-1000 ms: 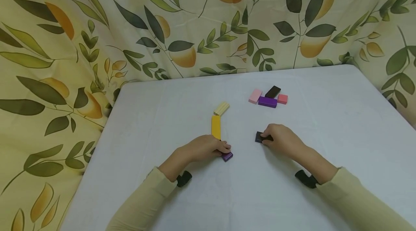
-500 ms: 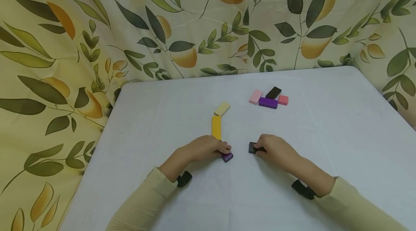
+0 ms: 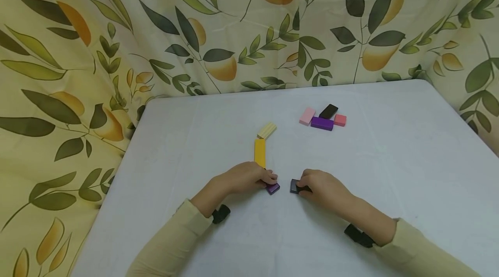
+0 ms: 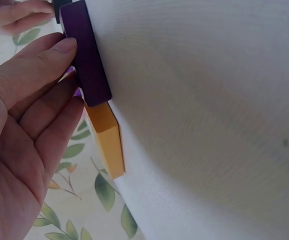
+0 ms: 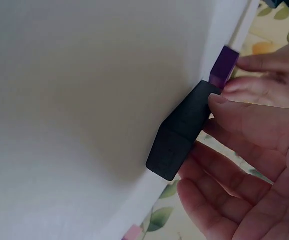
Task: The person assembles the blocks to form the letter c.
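Note:
My left hand (image 3: 245,177) pinches a purple block (image 4: 87,55) between thumb and fingers, low on the white table. Its far end meets a yellow block (image 3: 259,151), which lies lengthwise away from me. Beyond that, a pale cream ridged block (image 3: 267,130) lies slanted, touching or nearly touching the yellow one. A black block (image 5: 182,130) is in the thumb and fingers of my right hand (image 3: 323,188), flat and close to the table. In the head view a small gap separates the black block from the near end of the purple one.
Farther back on the white table (image 3: 390,138) sits a cluster: a pink block (image 3: 307,116), another black block (image 3: 328,111), a second purple block (image 3: 322,123) and a small coral-red block (image 3: 340,120). A leaf-and-fruit patterned curtain (image 3: 156,73) hangs behind and to the left.
My right hand has slid the black block toward me and to the left, closer to the purple block. The left hand and the other blocks keep their places.

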Tool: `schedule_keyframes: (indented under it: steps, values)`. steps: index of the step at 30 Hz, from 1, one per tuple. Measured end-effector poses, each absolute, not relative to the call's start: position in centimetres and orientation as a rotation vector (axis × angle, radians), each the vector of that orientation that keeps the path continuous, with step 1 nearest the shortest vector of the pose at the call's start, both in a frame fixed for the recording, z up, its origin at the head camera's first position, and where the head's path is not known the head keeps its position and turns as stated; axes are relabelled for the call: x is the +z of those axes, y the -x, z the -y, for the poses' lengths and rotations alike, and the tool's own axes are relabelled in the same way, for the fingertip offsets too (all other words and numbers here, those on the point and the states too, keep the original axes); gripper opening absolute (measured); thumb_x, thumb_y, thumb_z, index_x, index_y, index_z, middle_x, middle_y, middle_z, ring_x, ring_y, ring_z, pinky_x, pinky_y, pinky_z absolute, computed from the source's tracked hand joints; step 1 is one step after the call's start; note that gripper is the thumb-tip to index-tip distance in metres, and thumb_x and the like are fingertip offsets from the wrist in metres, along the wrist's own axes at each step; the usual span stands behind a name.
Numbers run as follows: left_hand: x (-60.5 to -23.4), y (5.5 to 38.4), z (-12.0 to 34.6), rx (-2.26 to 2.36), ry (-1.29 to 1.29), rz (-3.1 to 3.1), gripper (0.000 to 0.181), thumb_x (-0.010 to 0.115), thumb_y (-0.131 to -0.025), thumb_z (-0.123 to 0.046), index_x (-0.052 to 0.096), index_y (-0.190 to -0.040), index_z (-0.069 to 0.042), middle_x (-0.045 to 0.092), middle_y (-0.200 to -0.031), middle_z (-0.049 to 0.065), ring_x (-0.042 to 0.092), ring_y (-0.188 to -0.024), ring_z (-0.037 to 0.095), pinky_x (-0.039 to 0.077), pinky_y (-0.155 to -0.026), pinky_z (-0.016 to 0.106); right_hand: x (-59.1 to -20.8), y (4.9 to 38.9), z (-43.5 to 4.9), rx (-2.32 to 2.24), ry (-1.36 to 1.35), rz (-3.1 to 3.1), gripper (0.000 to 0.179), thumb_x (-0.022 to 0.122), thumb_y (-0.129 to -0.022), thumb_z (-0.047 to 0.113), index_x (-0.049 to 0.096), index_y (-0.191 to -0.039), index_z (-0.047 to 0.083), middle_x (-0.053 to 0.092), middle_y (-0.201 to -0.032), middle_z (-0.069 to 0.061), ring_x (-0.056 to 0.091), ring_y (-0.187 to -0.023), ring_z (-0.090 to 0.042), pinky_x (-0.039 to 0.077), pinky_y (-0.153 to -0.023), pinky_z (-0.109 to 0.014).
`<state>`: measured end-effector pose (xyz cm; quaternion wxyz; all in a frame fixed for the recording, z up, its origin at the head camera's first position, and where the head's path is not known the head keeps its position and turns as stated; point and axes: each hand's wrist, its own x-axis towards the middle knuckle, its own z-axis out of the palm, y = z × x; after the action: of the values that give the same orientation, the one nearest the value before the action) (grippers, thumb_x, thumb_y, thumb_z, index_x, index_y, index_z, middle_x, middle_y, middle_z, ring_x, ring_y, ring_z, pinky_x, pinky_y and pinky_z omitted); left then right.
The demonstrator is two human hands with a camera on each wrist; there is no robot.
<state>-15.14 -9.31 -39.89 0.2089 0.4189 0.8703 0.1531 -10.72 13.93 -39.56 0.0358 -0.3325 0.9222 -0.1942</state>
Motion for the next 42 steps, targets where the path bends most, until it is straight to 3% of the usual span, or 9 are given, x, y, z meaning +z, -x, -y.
schedule_keyframes:
  steps: [42]
  values:
    - [-39.9, 15.3, 9.4, 0.455, -1.153, -2.418, 0.032, 0.057, -0.090, -0.017, 0.059, -0.123, -0.016, 0.057, -0.121, -0.008, 0.045, -0.116, -0.001, 0.035, -0.095, 0.017, -40.0, 9.3, -11.2, -0.634, 1.073, -2.793, 0.008, 0.077, -0.072, 0.008, 0.069, -0.072, 0.010, 0.047, -0.066, 0.008, 0.040, -0.057, -0.003, 0.038, -0.051, -0.020]
